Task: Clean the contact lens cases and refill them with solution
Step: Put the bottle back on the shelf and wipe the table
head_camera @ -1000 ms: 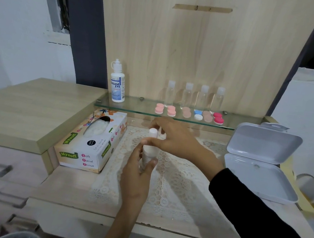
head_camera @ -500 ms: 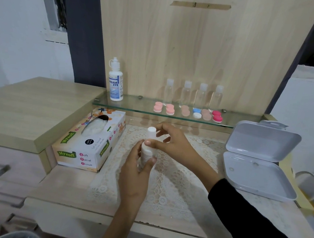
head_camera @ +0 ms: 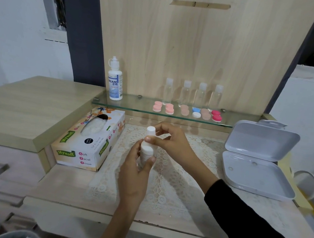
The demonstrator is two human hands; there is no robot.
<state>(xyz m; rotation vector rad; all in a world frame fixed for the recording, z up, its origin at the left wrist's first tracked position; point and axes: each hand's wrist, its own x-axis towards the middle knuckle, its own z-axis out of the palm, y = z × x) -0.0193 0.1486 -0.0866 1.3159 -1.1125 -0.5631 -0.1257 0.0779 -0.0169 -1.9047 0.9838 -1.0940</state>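
Head view: two hands on a small white bottle (head_camera: 146,152) over the lace mat (head_camera: 176,170).

The left hand (head_camera: 135,166) wraps the bottle's body, fingers curled round it, and holds it upright. The right hand (head_camera: 171,141) pinches it at the neck, just below the cap, thumb in front and fingers behind. It looks like light, smooth plastic that may give if squeezed, so I'd say grip the body firmly and turn the cap only with the fingertips. The contact lens cases (head_camera: 169,110) sit in a row on the glass shelf (head_camera: 134,105), well apart from both hands. They look small, light and easy to knock off, so each is best taken by its ridged lid. The solution bottle (head_camera: 115,83) stands at the shelf's left end.
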